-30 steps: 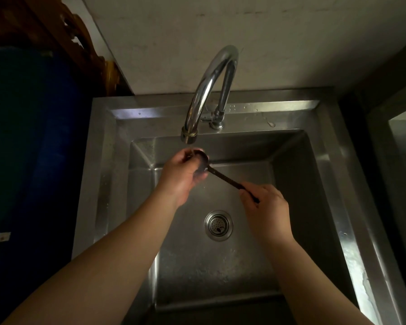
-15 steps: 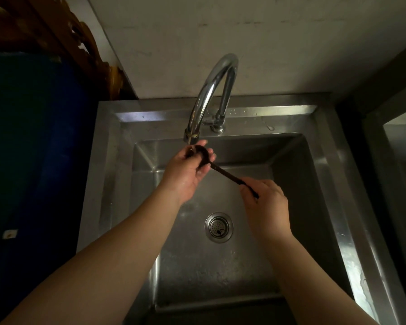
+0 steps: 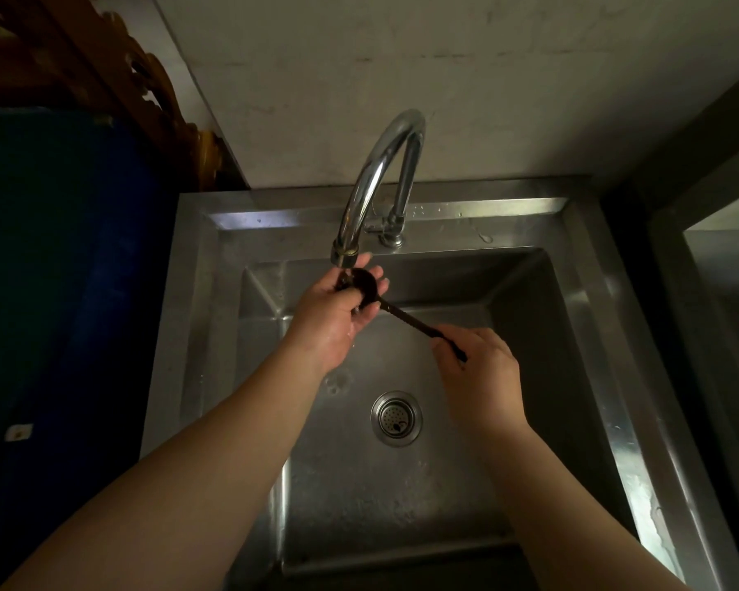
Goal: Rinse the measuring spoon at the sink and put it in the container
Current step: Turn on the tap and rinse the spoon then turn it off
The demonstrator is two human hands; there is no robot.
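A dark measuring spoon [image 3: 402,314] with a long thin handle is held over the steel sink [image 3: 589,317]. Its round bowl sits right under the spout of the chrome faucet [image 3: 374,181], where a thin stream of water falls onto it. My left hand [image 3: 338,317] cups the bowl from below, thumb across it, fingers spread beyond the bowl. My right hand [image 3: 478,368] pinches the end of the handle. The container is not in view.
The drain strainer [image 3: 397,418] lies in the wet basin below my hands. A pale wall rises behind the sink. Dark blue material [image 3: 60,292] and carved brown wood [image 3: 103,66] stand to the left, a dark frame [image 3: 666,258] to the right.
The view has tilted down a little, so sink and faucet sit lower in frame. My left hand has opened its fingers around the spoon's bowl, uncovering more of it under the spout.
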